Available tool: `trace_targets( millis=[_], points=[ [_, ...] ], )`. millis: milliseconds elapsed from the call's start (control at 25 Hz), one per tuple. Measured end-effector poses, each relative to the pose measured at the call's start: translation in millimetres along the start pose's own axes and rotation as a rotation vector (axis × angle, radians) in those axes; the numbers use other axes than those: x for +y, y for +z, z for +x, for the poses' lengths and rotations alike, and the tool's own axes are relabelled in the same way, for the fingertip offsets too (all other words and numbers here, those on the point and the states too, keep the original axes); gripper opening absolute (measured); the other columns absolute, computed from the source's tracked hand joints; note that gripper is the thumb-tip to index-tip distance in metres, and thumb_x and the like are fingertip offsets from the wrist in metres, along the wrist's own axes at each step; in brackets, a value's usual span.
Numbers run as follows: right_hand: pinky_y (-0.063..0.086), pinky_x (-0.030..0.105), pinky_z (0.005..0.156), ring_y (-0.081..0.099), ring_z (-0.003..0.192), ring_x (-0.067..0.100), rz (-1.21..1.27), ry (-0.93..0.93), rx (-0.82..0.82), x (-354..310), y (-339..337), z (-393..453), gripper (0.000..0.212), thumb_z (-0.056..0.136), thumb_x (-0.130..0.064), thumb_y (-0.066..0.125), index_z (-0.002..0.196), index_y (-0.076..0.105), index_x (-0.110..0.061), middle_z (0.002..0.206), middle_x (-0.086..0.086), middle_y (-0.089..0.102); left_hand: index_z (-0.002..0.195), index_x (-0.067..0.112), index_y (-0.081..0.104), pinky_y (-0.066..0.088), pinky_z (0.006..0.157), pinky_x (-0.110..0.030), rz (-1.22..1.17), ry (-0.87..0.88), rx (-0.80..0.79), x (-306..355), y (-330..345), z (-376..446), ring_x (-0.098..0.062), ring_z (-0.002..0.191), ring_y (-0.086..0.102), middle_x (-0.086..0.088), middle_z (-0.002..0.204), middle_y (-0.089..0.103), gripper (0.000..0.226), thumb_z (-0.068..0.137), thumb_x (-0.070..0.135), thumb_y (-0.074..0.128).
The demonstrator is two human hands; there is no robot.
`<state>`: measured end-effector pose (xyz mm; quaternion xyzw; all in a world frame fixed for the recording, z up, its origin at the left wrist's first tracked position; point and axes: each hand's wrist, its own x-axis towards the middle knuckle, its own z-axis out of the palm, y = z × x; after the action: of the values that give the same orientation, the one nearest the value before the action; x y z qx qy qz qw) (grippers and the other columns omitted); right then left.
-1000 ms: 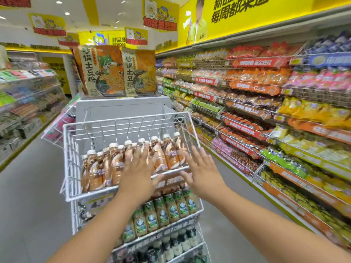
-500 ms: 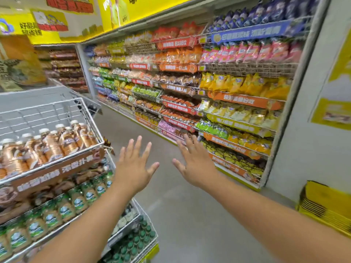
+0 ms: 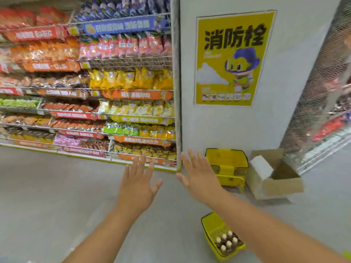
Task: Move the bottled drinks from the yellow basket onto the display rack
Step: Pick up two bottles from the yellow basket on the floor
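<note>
Two empty hands (image 3: 137, 184) (image 3: 199, 177), right forearm crossing yellow basket (image 3: 210, 224), cardboard box (image 3: 281, 179) beyond

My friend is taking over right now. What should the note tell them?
Left hand: open, fingers spread, holding nothing.
Right hand: open, holding nothing.
Yellow basket sits on the floor under the right forearm, with bottled drinks standing in it.
A stack of yellow baskets and a cardboard box stand by the wall.
The display rack is out of view.
Done: can't tell from here.
Left: grab bottles from the basket and carry them to the rack.
</note>
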<state>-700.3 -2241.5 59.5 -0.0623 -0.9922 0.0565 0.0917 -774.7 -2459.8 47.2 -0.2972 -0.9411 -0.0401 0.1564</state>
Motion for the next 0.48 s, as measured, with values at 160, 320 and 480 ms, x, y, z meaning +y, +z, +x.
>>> trace_targets(
  millis=[160, 320, 480],
  points=[
    [0.046, 0.058, 0.107, 0.045, 0.142, 0.045, -0.076, 0.117, 0.039, 77.5, 18.4, 13.0, 0.075, 0.097, -0.061, 0.032, 0.15, 0.05, -0.011, 0.158, 0.017, 0.046, 0.15, 0.017, 0.049, 0.035, 0.115, -0.061, -0.118, 0.133, 0.014, 53.4, 51.3, 74.5, -0.04, 0.149, 0.033, -0.018, 0.164, 0.031, 0.076, 0.096, 0.066, 0.026],
    [0.026, 0.055, 0.123, 0.018, 0.157, 0.037, -0.084, 0.209, 0.018, 133.4, 20.6, 32.0, 0.084, 0.094, -0.069, 0.022, 0.161, 0.032, -0.019, 0.17, 0.009, 0.022, 0.152, 0.019, 0.046, 0.034, 0.114, -0.06, -0.22, 0.221, 0.012, 97.1, 81.9, 144.2, -0.038, 0.15, 0.032, -0.017, 0.164, 0.031, 0.076, 0.095, 0.064, 0.028],
    [0.017, 0.052, 0.127, 0.003, 0.159, 0.032, -0.082, 0.255, 0.062, 178.8, 19.6, 65.3, 0.099, 0.088, -0.082, -0.003, 0.164, 0.02, -0.022, 0.173, 0.005, 0.01, 0.15, 0.019, 0.05, 0.039, 0.112, -0.058, -0.223, 0.297, 0.005, 126.6, 103.4, 209.8, -0.037, 0.147, 0.038, -0.016, 0.161, 0.037, 0.075, 0.094, 0.064, 0.029]
  ],
)
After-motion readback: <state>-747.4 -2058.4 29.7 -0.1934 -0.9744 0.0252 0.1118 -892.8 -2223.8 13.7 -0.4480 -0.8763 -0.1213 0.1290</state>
